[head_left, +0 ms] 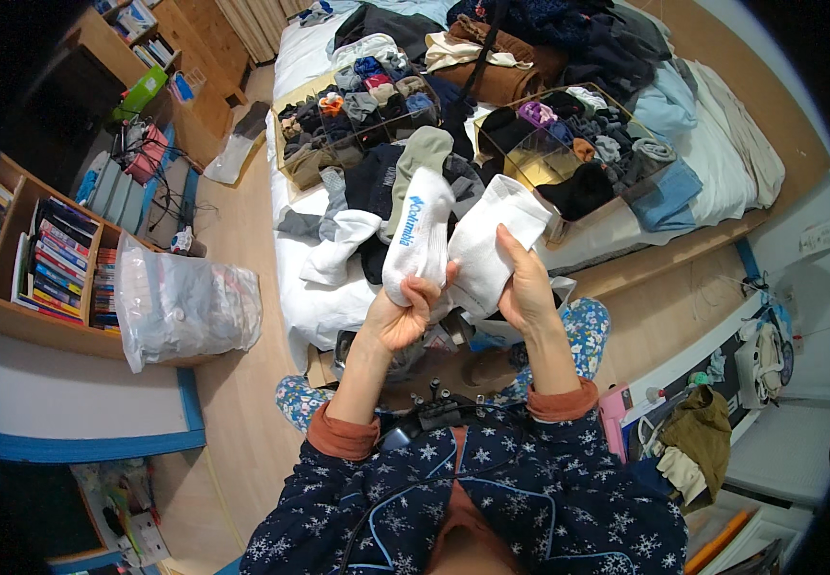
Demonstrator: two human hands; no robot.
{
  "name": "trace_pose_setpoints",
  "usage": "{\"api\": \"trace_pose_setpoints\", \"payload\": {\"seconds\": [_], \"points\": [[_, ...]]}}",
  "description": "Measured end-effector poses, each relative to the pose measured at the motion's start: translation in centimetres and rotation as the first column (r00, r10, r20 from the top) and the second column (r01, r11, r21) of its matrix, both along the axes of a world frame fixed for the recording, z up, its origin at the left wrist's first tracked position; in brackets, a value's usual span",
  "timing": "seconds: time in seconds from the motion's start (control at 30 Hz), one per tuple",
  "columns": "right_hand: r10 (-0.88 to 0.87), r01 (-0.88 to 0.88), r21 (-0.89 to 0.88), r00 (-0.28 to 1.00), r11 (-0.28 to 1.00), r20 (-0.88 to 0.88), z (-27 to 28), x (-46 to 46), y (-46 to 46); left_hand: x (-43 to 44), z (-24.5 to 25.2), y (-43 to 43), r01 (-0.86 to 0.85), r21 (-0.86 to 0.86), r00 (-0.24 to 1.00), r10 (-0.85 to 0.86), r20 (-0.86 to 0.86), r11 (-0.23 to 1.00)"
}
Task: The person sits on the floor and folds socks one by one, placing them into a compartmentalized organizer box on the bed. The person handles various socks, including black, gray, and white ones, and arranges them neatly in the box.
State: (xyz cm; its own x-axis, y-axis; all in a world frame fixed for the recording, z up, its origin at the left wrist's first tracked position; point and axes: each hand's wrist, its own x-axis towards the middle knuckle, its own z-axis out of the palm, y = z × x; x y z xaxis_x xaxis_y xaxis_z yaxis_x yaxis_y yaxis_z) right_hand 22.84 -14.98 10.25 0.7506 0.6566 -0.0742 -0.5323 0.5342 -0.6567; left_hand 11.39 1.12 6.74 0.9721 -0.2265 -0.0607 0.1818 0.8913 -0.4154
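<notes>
My left hand [405,310] grips a white Columbia sock [422,241] with blue lettering, its sole turned up. In my right hand [526,284] is another white sock [494,237], held beside the first above the bed's near edge. Just beyond lie a grey-green sock [422,151], a loose white sock [343,248] and dark and grey socks in a pile. Two clear divided boxes stand farther back, the left box [296,176] and the right box [555,233], both holding rolled or folded socks in their compartments.
Folded brown textiles [490,83], dark clothes [609,50] and folded blue denim [666,198] lie on the bed. To the left, a stuffed clear plastic bag [192,309] stands by a bookshelf [91,287]. A pink object [613,420] and clothes [695,438] are at the lower right.
</notes>
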Motion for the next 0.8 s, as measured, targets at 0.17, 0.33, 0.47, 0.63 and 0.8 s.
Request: {"api": "trace_pose_setpoints", "payload": {"seconds": [0.17, 0.33, 0.47, 0.63, 0.8], "points": [[0.024, -0.019, 0.062, 0.996, 0.998, -0.088, -0.1, 0.1, 0.0, -0.4, -0.4, 0.8, 0.056, -0.043, 0.997, -0.054, 0.049, 0.997], [0.21, -0.164, 0.287, 0.968, 0.944, -0.138, -0.2, 0.6, -0.4, -1.0, -0.2, 0.8, 0.04, -0.009, 0.997, -0.039, 0.064, 0.999], [0.271, -0.17, 0.457, 0.948, 0.873, -0.166, -0.5, 1.1, -0.9, -1.4, 0.0, 1.2, 0.026, 0.064, 0.989, -0.035, 0.143, 0.998], [0.299, -0.13, 0.584, 0.932, 0.801, -0.203, -1.2, 1.8, -1.1, -1.8, -0.7, 1.8, -0.028, 0.156, 0.989, 0.004, 0.15, 0.987], [0.183, -0.041, 0.471, 0.948, 0.881, -0.261, -1.3, 1.7, -1.1, -1.6, -2.3, 1.5, -0.143, 0.779, 0.963, 0.269, -0.035, 0.611]]}}
